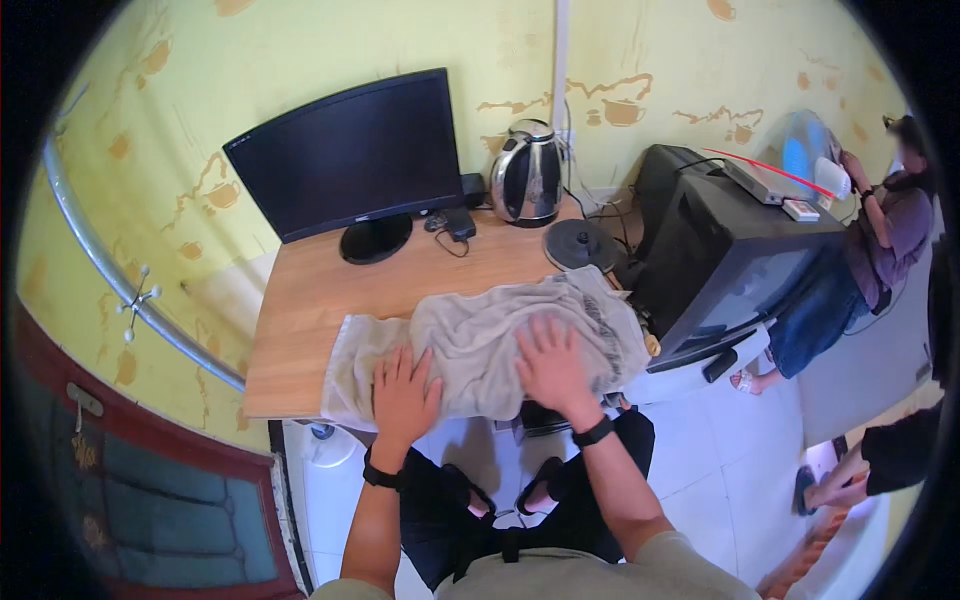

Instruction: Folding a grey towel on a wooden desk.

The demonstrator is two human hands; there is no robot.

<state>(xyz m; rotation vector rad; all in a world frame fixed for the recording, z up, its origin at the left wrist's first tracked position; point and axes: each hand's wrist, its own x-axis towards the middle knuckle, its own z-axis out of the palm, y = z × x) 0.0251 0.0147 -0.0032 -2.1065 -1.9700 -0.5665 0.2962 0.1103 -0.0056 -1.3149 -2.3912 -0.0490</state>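
A crumpled light grey towel [472, 337] lies along the front edge of the wooden desk [300, 300]. Flat on its left part rests my left hand [406, 394], fingers apart. My right hand [551, 364] is spread over the towel's right half, slightly blurred, and grips nothing that I can see. Dark bands are around both wrists. Beyond the towel stand a black monitor [352, 150], a steel electric kettle [527, 174] and the kettle's round black base [581, 244]. A small black power adapter [459, 224] lies by the monitor's foot.
A bulky CRT television [720, 247] stands right of the desk, with a flat box [757, 176] on top. Behind it a person [885, 232] is beside a fan [810, 154]. Another person's legs [840, 480] show at the lower right. A red-framed door [172, 487] is at the left.
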